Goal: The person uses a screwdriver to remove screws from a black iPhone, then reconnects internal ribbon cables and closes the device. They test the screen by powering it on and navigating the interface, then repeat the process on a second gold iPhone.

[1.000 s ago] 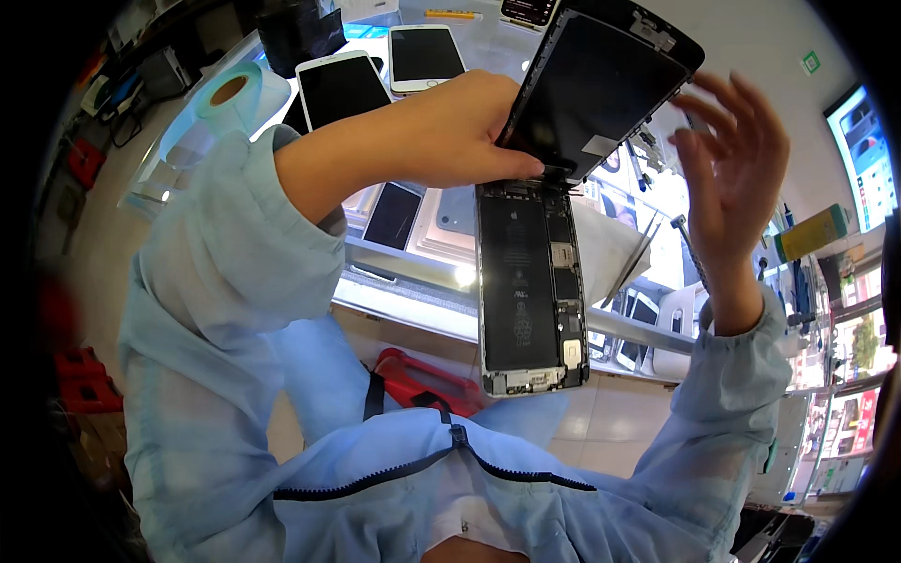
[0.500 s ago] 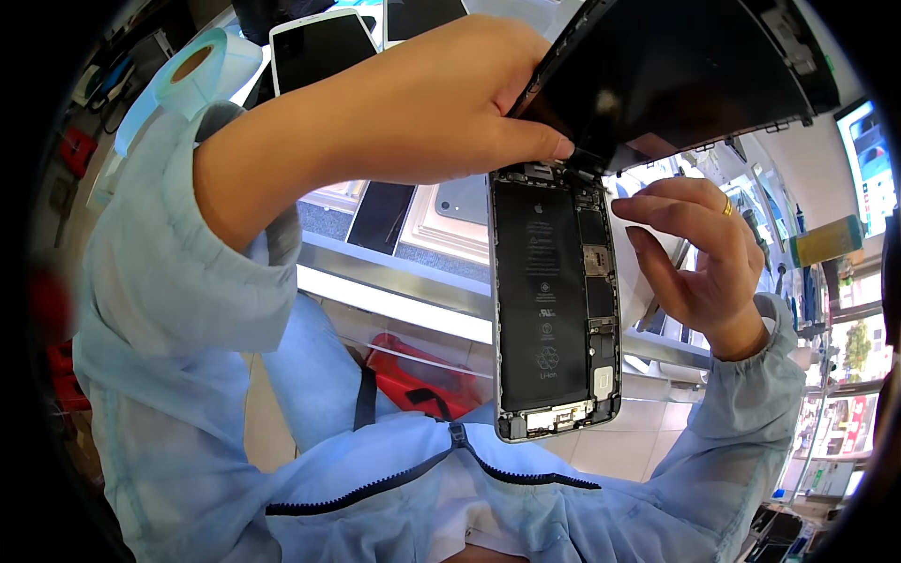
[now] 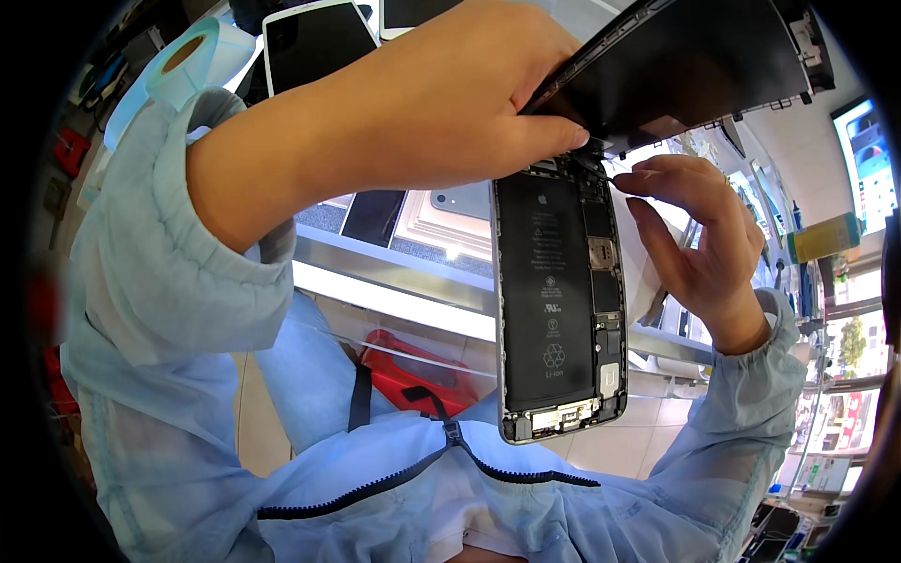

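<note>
An opened smartphone (image 3: pixel 608 319) hangs in front of me, its black battery (image 3: pixel 548 291) and circuit board exposed. The lifted screen panel (image 3: pixel 694 80) tilts up and away from the top end of the phone. My left hand (image 3: pixel 479 103) is closed on the phone where screen and body meet, thumb across the joint; its other fingers are hidden behind. Beside the phone's upper right edge is my right hand (image 3: pixel 699 220), fingers bent and thumb apart from them, holding nothing I can see. Its index fingertip is close to the edge; whether they touch I cannot tell.
Beyond my left arm, a white-framed tablet (image 3: pixel 319 47) lies on the glass counter (image 3: pixel 394 272), with a roll of pale blue labels (image 3: pixel 202 56) to its left. A red stool (image 3: pixel 413 371) stands below. At the right are a yellowish cylinder (image 3: pixel 826 239) and a lit screen (image 3: pixel 865 159).
The screen panel has tipped slightly, and the phone has shifted a little to the right with my left hand. My right hand has risen slightly, its fingertips nearer the joint.
</note>
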Available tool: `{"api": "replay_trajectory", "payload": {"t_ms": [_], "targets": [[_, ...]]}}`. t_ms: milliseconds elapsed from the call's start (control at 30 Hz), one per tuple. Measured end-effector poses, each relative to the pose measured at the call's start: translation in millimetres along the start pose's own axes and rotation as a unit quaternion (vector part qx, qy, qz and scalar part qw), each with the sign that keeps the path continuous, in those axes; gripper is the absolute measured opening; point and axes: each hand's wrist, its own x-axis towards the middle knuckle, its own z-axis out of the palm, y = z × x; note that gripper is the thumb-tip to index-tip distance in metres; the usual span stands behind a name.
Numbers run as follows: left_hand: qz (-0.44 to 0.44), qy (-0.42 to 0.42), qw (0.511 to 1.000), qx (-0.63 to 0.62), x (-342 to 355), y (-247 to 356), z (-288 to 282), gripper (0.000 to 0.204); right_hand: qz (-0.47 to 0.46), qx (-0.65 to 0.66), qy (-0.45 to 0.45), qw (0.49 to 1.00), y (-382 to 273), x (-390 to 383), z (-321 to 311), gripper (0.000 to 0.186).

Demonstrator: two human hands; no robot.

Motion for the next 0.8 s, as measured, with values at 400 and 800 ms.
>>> {"api": "replay_trajectory", "payload": {"t_ms": [400, 800], "targets": [[-0.032, 0.002, 0.998, -0.057, 2.3, 1.9, 4.0, 0.016, 0.048, 0.012, 0.019, 0.999, -1.0, -3.4, 2.5, 0.028], [-0.014, -0.007, 0.998, -0.068, 2.1, 0.2, 5.4, 0.018, 0.029, -0.007, 0.009, 1.000, 0.6, -2.7, 1.6, 0.029]]}}
